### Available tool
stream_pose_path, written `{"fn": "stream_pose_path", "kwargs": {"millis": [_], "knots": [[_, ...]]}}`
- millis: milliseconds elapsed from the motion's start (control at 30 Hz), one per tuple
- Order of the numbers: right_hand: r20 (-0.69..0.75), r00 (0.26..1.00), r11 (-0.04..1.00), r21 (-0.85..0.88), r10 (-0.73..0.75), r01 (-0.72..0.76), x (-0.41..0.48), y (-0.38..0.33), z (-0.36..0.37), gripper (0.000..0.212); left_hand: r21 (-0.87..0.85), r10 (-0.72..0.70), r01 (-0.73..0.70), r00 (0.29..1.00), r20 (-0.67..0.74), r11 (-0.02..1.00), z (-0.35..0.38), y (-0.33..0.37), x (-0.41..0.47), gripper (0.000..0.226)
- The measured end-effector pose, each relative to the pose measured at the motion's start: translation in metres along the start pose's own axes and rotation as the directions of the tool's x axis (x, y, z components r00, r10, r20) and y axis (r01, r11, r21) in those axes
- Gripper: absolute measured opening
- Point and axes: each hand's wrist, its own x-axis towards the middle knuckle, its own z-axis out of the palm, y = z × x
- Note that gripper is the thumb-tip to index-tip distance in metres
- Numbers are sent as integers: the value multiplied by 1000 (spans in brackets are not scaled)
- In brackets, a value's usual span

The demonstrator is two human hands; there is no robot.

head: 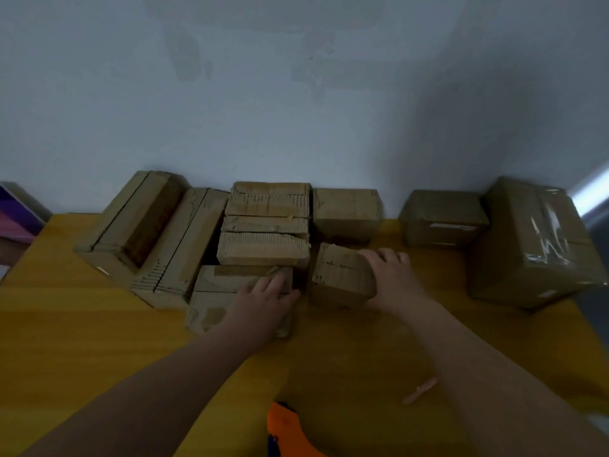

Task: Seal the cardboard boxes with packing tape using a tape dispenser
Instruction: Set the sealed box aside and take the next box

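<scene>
well, the right hand [392, 278] has its fingers curled over the far top edge of a small brown cardboard box [339, 275], thumb on the near side, so it grips that box. the box sits askew on the yellow wooden table [99, 341], just right of a stack of torn cardboard boxes [263, 225]. the left hand [263, 301] lies on a low flat brown cardboard box [217, 291], fingers fairly straight, resting rather than clasping. the orange plastic tape dispenser [286, 430] lies untouched at the near edge, well apart from both hands. these worn corrugated boxes look light, stiff at the corners but soft along the torn flaps. i judge they would slide easily on the smooth top, so holding across opposite edges and pressing down beside the seam should steady them. the dispenser is best taken by its handle, which is mostly out of view.
</scene>
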Motion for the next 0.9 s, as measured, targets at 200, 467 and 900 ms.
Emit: {"fn": "stream_pose_path", "kwargs": {"millis": [200,467,900], "knots": [[19,1000,1000,-18,-24,25,-44,-19,19,87,-201,14,-50,983,-181,978,6,8,-10,64],[-98,991,988,120,-87,99,-119,-77,40,11,-295,39,-91,983,-177,951,9,23,-17,66],[332,942,954,-267,-45,139,-188,-128,90,55,-440,88,-187,968,-235,879,26,32,-38,61]]}}
